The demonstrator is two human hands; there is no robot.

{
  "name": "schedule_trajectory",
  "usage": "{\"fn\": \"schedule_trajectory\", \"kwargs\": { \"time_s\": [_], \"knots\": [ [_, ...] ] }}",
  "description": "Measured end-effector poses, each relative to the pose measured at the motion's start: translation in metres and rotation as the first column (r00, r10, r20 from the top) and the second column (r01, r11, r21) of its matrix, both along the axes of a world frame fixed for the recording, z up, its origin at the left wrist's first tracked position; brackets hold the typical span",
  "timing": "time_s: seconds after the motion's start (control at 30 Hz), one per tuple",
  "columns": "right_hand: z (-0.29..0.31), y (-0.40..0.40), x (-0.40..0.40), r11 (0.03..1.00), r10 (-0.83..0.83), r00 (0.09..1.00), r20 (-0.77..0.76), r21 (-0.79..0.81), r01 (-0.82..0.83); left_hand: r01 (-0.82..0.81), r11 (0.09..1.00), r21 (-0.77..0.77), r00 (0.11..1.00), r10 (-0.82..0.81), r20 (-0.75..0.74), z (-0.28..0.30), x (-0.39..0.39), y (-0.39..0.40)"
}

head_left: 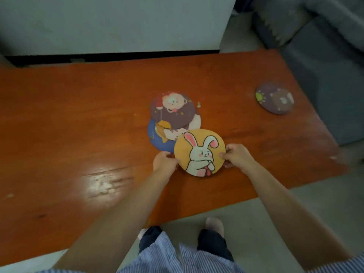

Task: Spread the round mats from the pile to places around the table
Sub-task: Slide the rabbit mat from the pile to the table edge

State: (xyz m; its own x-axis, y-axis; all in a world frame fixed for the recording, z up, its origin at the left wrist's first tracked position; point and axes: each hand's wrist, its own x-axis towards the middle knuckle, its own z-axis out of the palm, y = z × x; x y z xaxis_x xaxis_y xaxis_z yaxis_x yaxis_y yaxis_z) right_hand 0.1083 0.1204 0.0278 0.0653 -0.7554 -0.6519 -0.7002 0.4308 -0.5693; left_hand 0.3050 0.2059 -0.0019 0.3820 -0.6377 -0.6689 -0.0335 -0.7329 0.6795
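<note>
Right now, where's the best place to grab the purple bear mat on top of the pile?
Take the purple bear mat by its far rim, coming from above: it lies flat, and that edge juts past the mats beneath it.

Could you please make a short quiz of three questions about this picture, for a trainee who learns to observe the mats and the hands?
1. True or false: the yellow rabbit mat is held by both the left hand and the right hand.
2. Where does the single purple mat lie? A) on top of the pile, B) alone near the right end of the table, C) on the floor.
3. Fill in: the top mat of the pile has a ___ background.

Key
1. True: one hand grips each side of its rim.
2. B.
3. Purple; it shows a cartoon bear, and a blue mat sticks out from under it.
</note>
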Motion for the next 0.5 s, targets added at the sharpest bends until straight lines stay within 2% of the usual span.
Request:
{"fn": "schedule_trajectory", "kwargs": {
  "time_s": [0.13, 0.27, 0.5],
  "knots": [
    [-0.009, -0.010, -0.062, 0.972, 0.193, 0.967, -0.167, -0.105, -0.212, 0.105, 0.992, -0.064, 0.991, -0.100, 0.091, -0.003, -0.064, -0.004],
    [-0.022, -0.016, -0.126, 0.909, 0.315, 0.897, -0.310, -0.173, -0.379, 0.056, 0.992, -0.110, 0.981, -0.034, 0.192, -0.005, -0.125, -0.005],
    [-0.034, -0.016, -0.142, 0.864, 0.358, 0.890, -0.284, -0.261, -0.431, -0.065, 0.997, -0.028, 0.945, 0.071, 0.318, -0.010, -0.157, -0.004]
  ]
}}
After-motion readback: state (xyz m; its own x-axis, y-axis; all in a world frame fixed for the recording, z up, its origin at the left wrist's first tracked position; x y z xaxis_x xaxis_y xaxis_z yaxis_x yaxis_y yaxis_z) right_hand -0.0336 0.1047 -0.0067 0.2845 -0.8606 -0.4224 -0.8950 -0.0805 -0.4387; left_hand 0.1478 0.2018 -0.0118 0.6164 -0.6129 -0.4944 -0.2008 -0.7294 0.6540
